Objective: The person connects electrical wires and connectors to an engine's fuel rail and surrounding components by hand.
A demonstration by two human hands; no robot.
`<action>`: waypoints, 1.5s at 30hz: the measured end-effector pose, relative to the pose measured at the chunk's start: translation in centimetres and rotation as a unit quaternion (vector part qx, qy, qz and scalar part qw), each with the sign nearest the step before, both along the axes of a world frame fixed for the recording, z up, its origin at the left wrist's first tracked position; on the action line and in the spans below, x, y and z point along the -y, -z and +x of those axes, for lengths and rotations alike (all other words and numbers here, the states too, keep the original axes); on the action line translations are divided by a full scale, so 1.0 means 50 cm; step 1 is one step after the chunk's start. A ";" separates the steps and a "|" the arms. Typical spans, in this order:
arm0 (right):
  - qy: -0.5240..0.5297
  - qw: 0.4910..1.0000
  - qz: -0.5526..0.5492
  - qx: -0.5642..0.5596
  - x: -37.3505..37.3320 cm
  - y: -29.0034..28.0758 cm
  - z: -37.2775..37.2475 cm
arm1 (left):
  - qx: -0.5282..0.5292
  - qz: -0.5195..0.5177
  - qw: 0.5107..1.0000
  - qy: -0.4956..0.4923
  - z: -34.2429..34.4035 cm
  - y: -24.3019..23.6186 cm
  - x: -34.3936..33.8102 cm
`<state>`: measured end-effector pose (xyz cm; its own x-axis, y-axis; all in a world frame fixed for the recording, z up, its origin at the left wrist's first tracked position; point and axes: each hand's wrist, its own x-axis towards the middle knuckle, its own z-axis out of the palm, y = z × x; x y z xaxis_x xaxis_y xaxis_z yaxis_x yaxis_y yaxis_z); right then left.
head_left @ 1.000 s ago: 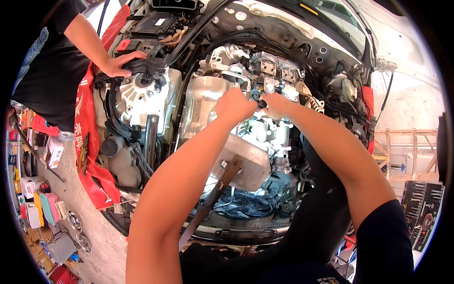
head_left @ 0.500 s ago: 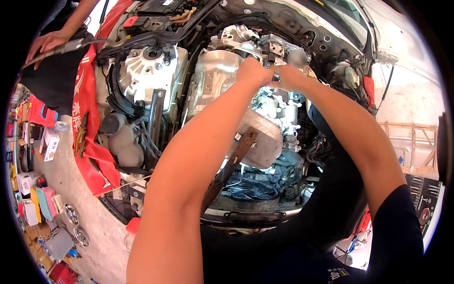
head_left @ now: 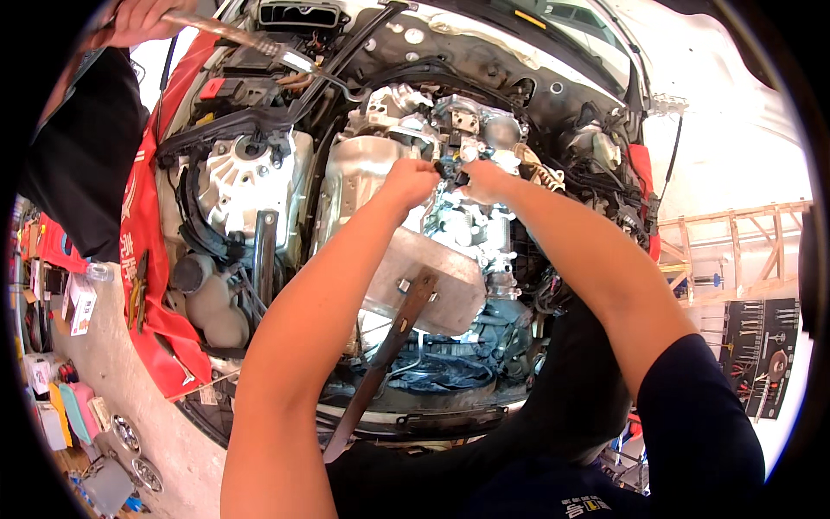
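Both my arms reach over an open engine bay to the middle of a bare metal engine [head_left: 462,221]. My left hand [head_left: 413,183] is closed, its fingertips pinched beside a small dark part that looks like a plug or hose end. Just to the right, my right hand [head_left: 486,182] is also closed, with thumb and fingers together on the other side of that spot. The fingers hide most of what they grip. A silvery heat shield [head_left: 359,164] lies left of my left hand, and a grey metal plate [head_left: 432,290] sits below both hands.
At upper left, another person's hand [head_left: 143,22] holds a long metal pipe [head_left: 229,35] reaching over the bay. A rusty bar [head_left: 389,355] slants up to the plate. Pliers [head_left: 138,290] lie on a red fender cover [head_left: 156,333]. A tool board [head_left: 761,355] stands at right.
The view has shifted, so the engine and my hands appear lower and further left. My hands have drawn slightly apart. The other person's hand and pipe have moved up, the pipe now over the bay.
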<state>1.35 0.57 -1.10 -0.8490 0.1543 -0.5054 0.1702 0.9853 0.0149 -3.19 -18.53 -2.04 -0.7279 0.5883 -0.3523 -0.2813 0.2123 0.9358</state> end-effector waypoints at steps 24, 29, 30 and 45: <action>-0.091 0.985 -0.098 -0.106 0.070 -0.117 -0.027 | -0.048 -0.006 0.997 0.053 0.017 -0.025 0.019; -0.051 0.986 -0.104 -0.120 0.040 -0.123 -0.015 | -0.122 -0.198 0.933 0.276 -0.015 -0.156 0.099; -0.040 0.985 -0.111 -0.126 0.039 -0.125 -0.019 | -0.146 -0.236 0.929 0.245 -0.033 -0.170 0.120; -0.043 0.986 -0.109 -0.122 0.053 -0.116 -0.026 | -0.360 0.049 0.931 -0.021 -0.078 -0.268 0.100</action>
<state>0.06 -2.08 4.71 -0.9545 -0.0130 -0.2978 0.0587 0.9713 -0.2305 -7.11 -23.54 11.37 -0.7773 0.5579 0.2908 0.4214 0.1185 0.8991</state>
